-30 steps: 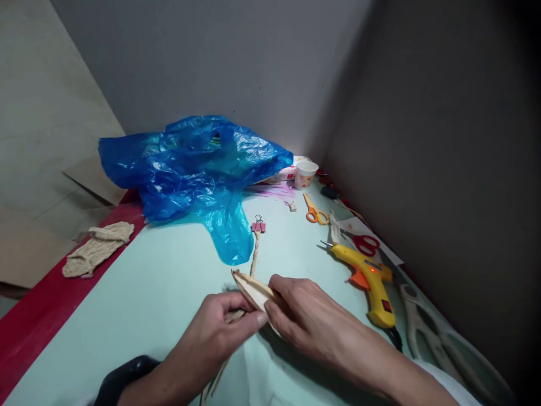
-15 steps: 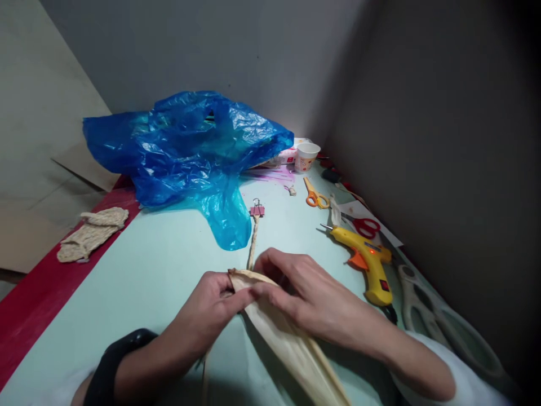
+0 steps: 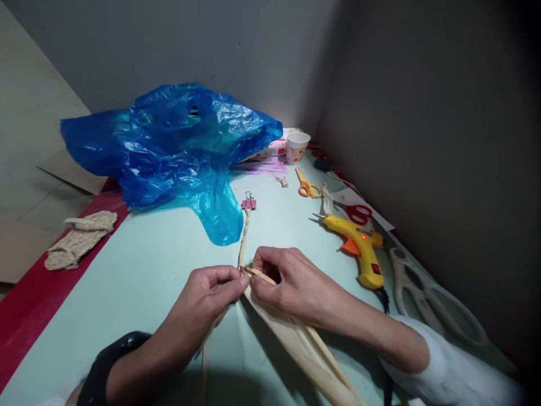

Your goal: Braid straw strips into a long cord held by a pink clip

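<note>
The braid (image 3: 244, 239), a thin twisted cord of pale fibre, is lying mid-table, stretching from a pink clip (image 3: 249, 204) to the left hand (image 3: 211, 294), whose thumb and forefinger are pinching its near end. The strip (image 3: 291, 341), pale, papery and lengthwise-creased, is meeting the braid there and trailing towards the lower edge. The right hand (image 3: 291, 282) is gripping the strip near its tip between thumb and curled fingers. Narrow strands (image 3: 204, 366) are hanging below the left hand.

Beyond, a glossy, crinkled blue plastic bag (image 3: 169, 152) is sprawling beside a white cup (image 3: 297, 148) with a patterned band. A pink-and-white box (image 3: 276, 148) is showing print too small to read. To the right, a yellow glue gun (image 3: 357, 245) is glowing orange at its light, lying near red-handled scissors (image 3: 358, 214). A coarse woven piece (image 3: 80, 239) is resting on the red border (image 3: 25, 307).
</note>
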`<state>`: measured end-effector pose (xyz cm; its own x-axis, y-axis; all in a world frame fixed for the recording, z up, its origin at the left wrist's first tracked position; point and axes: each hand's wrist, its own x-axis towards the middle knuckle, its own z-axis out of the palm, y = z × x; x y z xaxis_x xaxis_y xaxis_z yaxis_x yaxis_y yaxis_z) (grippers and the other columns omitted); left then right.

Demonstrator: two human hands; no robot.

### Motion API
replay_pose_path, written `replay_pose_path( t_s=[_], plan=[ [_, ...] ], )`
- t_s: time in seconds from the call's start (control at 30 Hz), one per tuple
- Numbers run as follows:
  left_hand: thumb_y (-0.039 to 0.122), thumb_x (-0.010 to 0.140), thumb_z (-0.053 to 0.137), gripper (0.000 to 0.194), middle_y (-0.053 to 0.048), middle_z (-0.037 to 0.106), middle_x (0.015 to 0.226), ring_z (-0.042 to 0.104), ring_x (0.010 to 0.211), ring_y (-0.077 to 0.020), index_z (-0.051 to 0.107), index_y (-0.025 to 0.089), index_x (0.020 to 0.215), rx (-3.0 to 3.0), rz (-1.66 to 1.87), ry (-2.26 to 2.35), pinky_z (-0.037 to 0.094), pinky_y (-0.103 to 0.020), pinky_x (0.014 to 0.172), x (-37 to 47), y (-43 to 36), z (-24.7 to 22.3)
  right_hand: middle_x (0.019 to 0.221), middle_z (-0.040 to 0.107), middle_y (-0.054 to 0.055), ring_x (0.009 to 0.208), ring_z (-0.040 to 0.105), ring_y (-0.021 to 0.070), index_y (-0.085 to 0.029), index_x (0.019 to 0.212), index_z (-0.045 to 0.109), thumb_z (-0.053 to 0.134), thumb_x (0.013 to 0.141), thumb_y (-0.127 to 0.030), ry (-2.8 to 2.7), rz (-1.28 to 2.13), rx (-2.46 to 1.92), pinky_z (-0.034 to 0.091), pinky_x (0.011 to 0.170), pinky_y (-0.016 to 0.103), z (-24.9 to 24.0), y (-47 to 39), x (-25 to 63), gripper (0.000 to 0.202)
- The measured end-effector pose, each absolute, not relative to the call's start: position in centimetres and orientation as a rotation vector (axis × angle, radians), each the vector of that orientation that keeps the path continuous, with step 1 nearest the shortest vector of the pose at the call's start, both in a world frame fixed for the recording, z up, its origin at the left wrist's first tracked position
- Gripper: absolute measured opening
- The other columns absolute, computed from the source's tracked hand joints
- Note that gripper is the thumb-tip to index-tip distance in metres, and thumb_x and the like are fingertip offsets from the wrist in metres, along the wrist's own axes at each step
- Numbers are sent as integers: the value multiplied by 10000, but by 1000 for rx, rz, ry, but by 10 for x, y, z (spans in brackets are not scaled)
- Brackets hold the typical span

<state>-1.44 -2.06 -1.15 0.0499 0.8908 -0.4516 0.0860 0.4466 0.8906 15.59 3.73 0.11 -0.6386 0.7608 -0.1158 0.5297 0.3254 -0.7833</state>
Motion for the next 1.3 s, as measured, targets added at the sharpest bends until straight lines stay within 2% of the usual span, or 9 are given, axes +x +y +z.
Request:
replay_pose_path(
  t_s=[0.2,0.4,0.77,1.1,1.3],
  plan=[
    [304,778,604,204,36,480,615,383,583,-100,591,163,631,981,782,1319,324,-207,543,-16,-19,-11,650,507,-49,592,420,86,-183,766,508,485,841,-263,-2311,1284,-1069,268,522,224,-2,37,154,112],
    [318,773,582,230,35,450,602,378,586,-104,559,162,604,1046,763,1369,323,-218,551,-15,-17,-9,656,518,-50,593,430,83,-184,769,527,501,787,-224,-2250,1366,-1100,286,511,205,-5,37,152,50],
    [299,776,571,196,28,442,632,389,628,-116,530,166,638,1091,722,1419,317,-215,553,-14,-19,-11,646,526,-35,566,427,85,-172,800,577,522,771,-244,-2302,1305,-1071,268,505,212,-6,37,153,95],
    [234,801,508,227,24,480,664,417,675,-121,534,167,586,1204,733,1438,350,-225,621,-13,-19,-10,629,543,-34,554,421,87,-179,742,549,510,759,-256,-2301,1266,-1134,267,493,211,-5,33,150,88],
    [281,809,518,212,6,521,699,441,695,-135,575,157,647,1149,690,1418,359,-236,622,-13,-18,-9,653,561,-34,569,439,88,-185,770,558,515,768,-277,-2333,1256,-1105,271,496,210,-5,34,153,101]
  ],
)
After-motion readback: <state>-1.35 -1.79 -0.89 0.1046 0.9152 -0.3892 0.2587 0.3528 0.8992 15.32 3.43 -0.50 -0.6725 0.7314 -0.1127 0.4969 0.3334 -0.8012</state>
